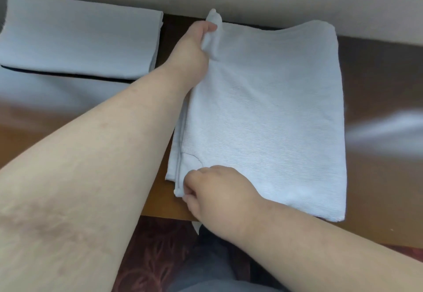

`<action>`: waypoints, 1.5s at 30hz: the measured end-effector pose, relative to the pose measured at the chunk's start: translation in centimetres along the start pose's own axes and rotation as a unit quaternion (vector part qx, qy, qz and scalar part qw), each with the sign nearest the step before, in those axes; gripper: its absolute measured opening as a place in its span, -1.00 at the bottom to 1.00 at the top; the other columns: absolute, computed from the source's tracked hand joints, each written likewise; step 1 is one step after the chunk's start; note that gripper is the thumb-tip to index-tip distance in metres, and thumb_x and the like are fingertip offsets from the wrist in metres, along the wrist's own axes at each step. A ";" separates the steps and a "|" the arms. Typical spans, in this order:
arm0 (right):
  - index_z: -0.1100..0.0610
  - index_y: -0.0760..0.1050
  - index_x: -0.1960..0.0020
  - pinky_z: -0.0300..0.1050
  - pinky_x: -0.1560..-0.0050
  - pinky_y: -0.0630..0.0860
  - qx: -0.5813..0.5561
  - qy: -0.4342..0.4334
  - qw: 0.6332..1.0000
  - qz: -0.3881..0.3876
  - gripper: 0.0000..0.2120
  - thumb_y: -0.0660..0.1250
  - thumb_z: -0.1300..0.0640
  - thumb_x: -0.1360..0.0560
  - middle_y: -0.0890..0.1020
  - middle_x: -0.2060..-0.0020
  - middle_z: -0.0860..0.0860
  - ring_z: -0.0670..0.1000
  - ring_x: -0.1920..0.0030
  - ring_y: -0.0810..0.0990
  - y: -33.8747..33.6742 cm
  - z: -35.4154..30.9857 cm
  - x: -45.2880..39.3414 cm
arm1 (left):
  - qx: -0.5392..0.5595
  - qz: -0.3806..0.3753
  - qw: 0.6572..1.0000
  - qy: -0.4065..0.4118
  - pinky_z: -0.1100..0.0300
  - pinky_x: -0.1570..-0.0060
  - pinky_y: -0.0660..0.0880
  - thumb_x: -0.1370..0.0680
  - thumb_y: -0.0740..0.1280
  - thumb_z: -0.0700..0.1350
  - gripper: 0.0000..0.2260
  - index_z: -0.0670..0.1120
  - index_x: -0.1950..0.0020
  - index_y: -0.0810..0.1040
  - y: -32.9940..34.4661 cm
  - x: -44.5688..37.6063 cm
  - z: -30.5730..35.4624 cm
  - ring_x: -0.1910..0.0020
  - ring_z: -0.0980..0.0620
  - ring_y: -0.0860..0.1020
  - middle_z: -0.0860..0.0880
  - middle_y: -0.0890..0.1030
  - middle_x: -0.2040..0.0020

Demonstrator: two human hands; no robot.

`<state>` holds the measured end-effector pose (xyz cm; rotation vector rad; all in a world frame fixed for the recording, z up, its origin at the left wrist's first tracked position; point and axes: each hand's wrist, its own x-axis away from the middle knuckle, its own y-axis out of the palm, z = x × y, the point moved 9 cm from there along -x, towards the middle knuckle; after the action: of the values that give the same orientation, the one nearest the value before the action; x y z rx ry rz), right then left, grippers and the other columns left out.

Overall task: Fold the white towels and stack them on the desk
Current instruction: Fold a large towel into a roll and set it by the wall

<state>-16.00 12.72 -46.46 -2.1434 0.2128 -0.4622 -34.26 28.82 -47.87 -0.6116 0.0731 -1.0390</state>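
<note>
Left hand [194, 46] of mine reaches across to the upper middle of the frame, fingers curled round the far left corner of the white towel [263, 113], which it lifts a little off the tabletop [377, 74]. At the far upper left of the frame lies a folded towel [80, 35], flat and squared, set well apart from the one I am working; I judge it is the start of the stack, kept aside so the working space stays free. Lower down, near the middle, my right hand [217, 191] pinches the near left corner of the same towel between thumb and fingers, right at the front edge of the tabletop. Holding both corners of one side gives me control of that whole edge, which I take to be ready for carrying over to the right for the next fold. To the right, the towel's body lies flat and fairly smooth on the brown wood, its right edge straight. No brand, label or writing shows on either towel that I can read.
</note>
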 end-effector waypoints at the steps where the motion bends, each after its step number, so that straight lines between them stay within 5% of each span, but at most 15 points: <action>1: -0.01 0.48 0.10 -0.09 0.21 0.42 -0.009 0.005 1.000 -0.008 -0.82 0.21 -0.06 -0.58 0.57 0.22 -0.06 0.02 0.23 0.49 -0.1 0.1 -0.1 | -0.005 0.005 1.000 0.009 0.60 0.30 0.33 -0.50 0.09 -0.31 -0.47 0.20 -0.34 0.37 -0.1 0.0 0.0 0.07 0.29 0.46 0.20 0.47 -0.07; 3: -0.07 0.50 0.06 -0.11 0.16 0.47 -0.037 0.012 0.998 -0.053 -0.85 0.24 -0.11 -0.56 0.60 0.18 -0.09 -0.02 0.17 0.53 -0.4 0.4 -0.2 | -0.029 0.009 0.999 0.019 0.57 0.15 0.36 -0.53 0.10 -0.28 -0.48 0.15 -0.41 0.32 -0.1 0.3 0.0 -0.01 0.24 0.47 0.09 0.46 -0.20; 5: -0.11 0.51 0.02 -0.20 0.12 0.48 -0.094 0.032 0.988 -0.121 -0.87 0.27 -0.13 -0.54 0.62 0.15 -0.15 -0.14 0.13 0.55 -1.0 1.6 -0.7 | -0.091 0.020 0.995 0.021 0.28 -0.20 0.40 -0.55 0.16 -0.22 -0.45 0.14 -0.50 0.20 -0.2 0.7 0.1 -0.22 0.05 0.46 0.00 0.39 -0.36; 7: -0.11 0.54 0.03 -0.35 0.17 0.41 -0.153 0.061 0.983 -0.081 -0.91 0.29 -0.08 -0.53 0.61 0.19 -0.22 -0.25 0.14 0.53 -4.3 4.1 -2.1 | -0.208 0.077 0.975 -0.007 0.01 -0.38 0.29 -0.55 0.27 -0.14 -0.39 0.12 -0.55 0.13 -1.1 2.3 0.5 -0.39 -0.13 0.32 -0.07 0.25 -0.51; 9: -0.09 0.56 0.01 -0.36 0.15 0.37 -0.146 0.090 0.982 0.085 -0.89 0.26 0.02 -0.55 0.63 0.14 -0.22 -0.25 0.11 0.53 -10.2 8.8 -3.9 | -0.280 0.129 0.951 0.018 -0.04 -0.36 0.27 -0.56 0.30 -0.11 -0.44 0.07 -0.53 0.22 -0.9 5.5 2.4 -0.40 -0.18 0.28 -0.11 0.22 -0.51; 11: -0.03 0.56 -0.18 -0.26 -0.10 0.38 -0.060 0.107 0.975 0.184 -0.75 0.19 0.12 -0.58 0.62 -0.12 -0.11 -0.13 -0.12 0.53 -15.0 13.3 -5.4 | -0.280 0.102 0.953 0.053 -0.02 -0.26 0.33 -0.57 0.27 -0.13 -0.56 0.04 -0.45 0.35 2.4 9.5 4.3 -0.31 -0.17 0.35 -0.11 0.33 -0.40; 14: 0.04 0.37 -0.48 0.00 -0.49 0.14 0.103 0.106 0.985 0.089 -0.59 0.12 0.13 -0.64 0.33 -0.50 0.07 0.13 -0.50 0.23 -15.2 18.7 -7.2 | -0.333 -0.002 0.942 0.047 -0.05 -0.24 0.34 -0.61 0.20 0.03 -0.53 0.01 -0.52 0.25 9.9 15.5 5.0 -0.34 -0.18 0.32 -0.13 0.32 -0.40; 18: 0.02 0.06 -0.60 0.17 -0.52 -0.05 0.181 0.107 0.977 0.036 -0.48 0.01 -0.03 -0.67 0.07 -0.60 0.06 0.15 -0.58 0.00 -12.7 21.7 -5.7 | -0.410 -0.077 0.908 0.039 -0.17 -0.50 -0.08 -0.66 0.04 0.10 -0.44 0.00 -0.61 -0.05 13.6 17.1 3.1 -0.56 -0.18 -0.08 -0.12 -0.04 -0.60; 26: 0.08 -0.08 -0.61 0.11 -0.36 0.28 0.234 0.255 0.938 0.031 -0.29 -0.13 -0.29 -0.59 0.08 -0.59 0.09 0.21 -0.47 0.20 -11.9 23.3 3.9 | -0.509 -0.154 0.847 0.002 -0.36 -0.39 -0.25 -0.50 0.05 -0.23 -0.27 0.05 -0.60 -0.20 13.3 15.3 3.0 -0.55 -0.23 -0.24 0.06 -0.24 -0.60; 33: 0.16 0.24 -0.40 -0.02 -0.05 0.39 0.215 0.284 0.934 -0.008 -0.32 0.12 -0.34 -0.53 0.37 -0.21 0.14 0.16 -0.12 0.45 -10.4 21.4 11.2 | -0.356 -0.152 0.918 0.088 -0.25 -0.47 -0.28 -0.53 0.06 -0.24 -0.47 0.14 -0.47 0.27 13.0 15.0 4.1 -0.57 0.08 -0.19 0.19 0.04 -0.59; 37: 0.00 0.33 -0.33 -0.09 0.20 0.39 0.059 0.317 0.947 0.005 -0.45 0.22 -0.33 -0.49 0.38 -0.19 0.01 0.06 0.06 0.55 -11.0 22.8 12.9 | -0.218 -0.064 0.964 0.137 0.08 -0.51 -0.03 -0.51 0.15 -0.26 -0.64 0.11 -0.15 0.55 10.7 14.8 4.6 -0.51 0.06 0.20 0.17 0.43 -0.39; 39: -0.06 0.42 -0.28 -0.20 0.28 0.38 -0.033 0.324 0.943 0.072 -0.51 0.24 -0.33 -0.48 0.48 -0.16 -0.06 -0.10 0.14 0.53 -13.4 25.0 12.0 | -0.133 0.099 0.983 0.079 0.29 -0.34 0.20 -0.50 0.19 -0.21 -0.67 0.07 -0.18 0.56 6.1 13.5 3.3 -0.35 0.06 0.39 0.12 0.50 -0.26; 41: -0.08 0.45 -0.30 -0.26 0.19 0.38 -0.084 0.307 0.932 0.175 -0.52 0.25 -0.30 -0.49 0.49 -0.21 -0.05 -0.12 0.07 0.54 -16.8 27.1 10.6 | -0.112 0.228 0.966 -0.042 0.20 -0.35 0.27 -0.53 0.21 -0.08 -0.59 -0.01 -0.39 0.44 2.0 12.2 0.7 -0.36 0.00 0.38 0.01 0.44 -0.37; 43: -0.04 0.41 -0.39 -0.17 -0.03 0.37 -0.081 0.284 0.927 0.229 -0.49 0.26 -0.24 -0.51 0.44 -0.33 0.02 0.02 -0.18 0.53 -19.4 28.8 8.4 | -0.058 0.243 0.949 -0.194 0.10 -0.37 0.28 -0.55 0.27 0.07 -0.42 -0.04 -0.53 0.24 0.8 11.0 -2.7 -0.41 -0.07 0.37 -0.05 0.35 -0.47; 45: -0.01 0.37 -0.45 -0.15 -0.14 0.31 -0.074 0.279 0.933 0.214 -0.46 0.30 -0.17 -0.52 0.40 -0.41 0.05 0.10 -0.34 0.44 -20.2 30.4 5.8 | -0.024 0.219 0.941 -0.257 0.09 -0.29 0.37 -0.53 0.28 0.16 -0.41 -0.03 -0.51 0.29 1.1 9.9 -4.2 -0.32 -0.12 0.46 -0.04 0.45 -0.40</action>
<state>1.14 45.32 -44.36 -1.9789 1.0414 -0.8031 -29.70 19.16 -49.71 -0.8505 -0.2178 -0.4263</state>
